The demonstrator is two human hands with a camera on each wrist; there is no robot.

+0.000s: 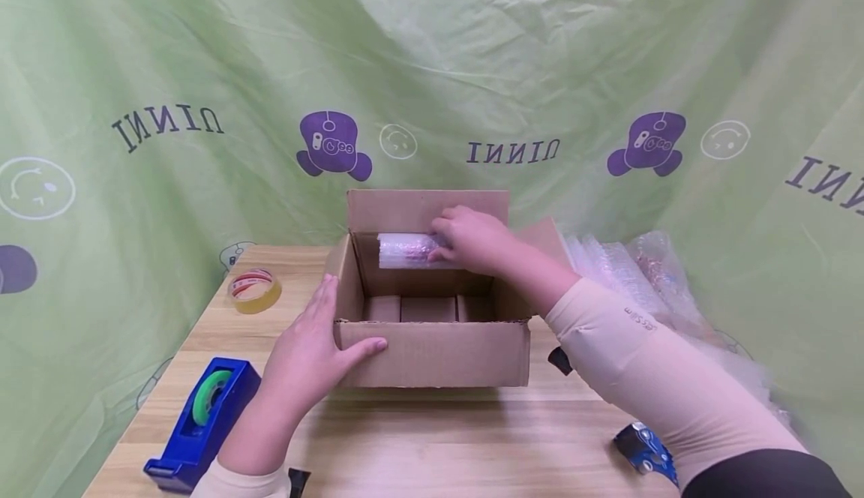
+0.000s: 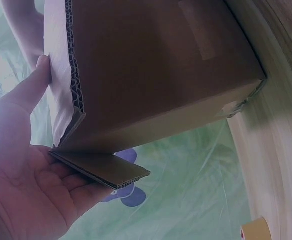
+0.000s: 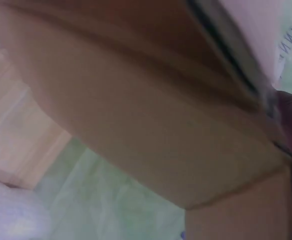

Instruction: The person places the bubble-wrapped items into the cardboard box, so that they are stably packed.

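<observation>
An open cardboard box [image 1: 432, 355] stands at the middle of the table with its flaps folded outward. My right hand [image 1: 475, 239] reaches over its right side and grips a bubble-wrapped bundle [image 1: 403, 250], which lies sideways within the box mouth, near the back wall. What the wrap covers shows only as a pinkish tint. At the front left corner, my left hand [image 1: 313, 348] rests against the box, thumb along the front flap and fingers on the left flap [image 2: 103, 167]. In the right wrist view a box flap [image 3: 135, 115] hides most of the right hand's work.
On the left are a roll of clear yellowish tape [image 1: 255, 293] and a blue tape dispenser [image 1: 202, 423] with a green core. Several bubble-wrap pieces [image 1: 628, 277] are heaped at the right. A blue patterned object [image 1: 646, 449] lies at the front right. A green curtain [image 1: 432, 70] hangs behind.
</observation>
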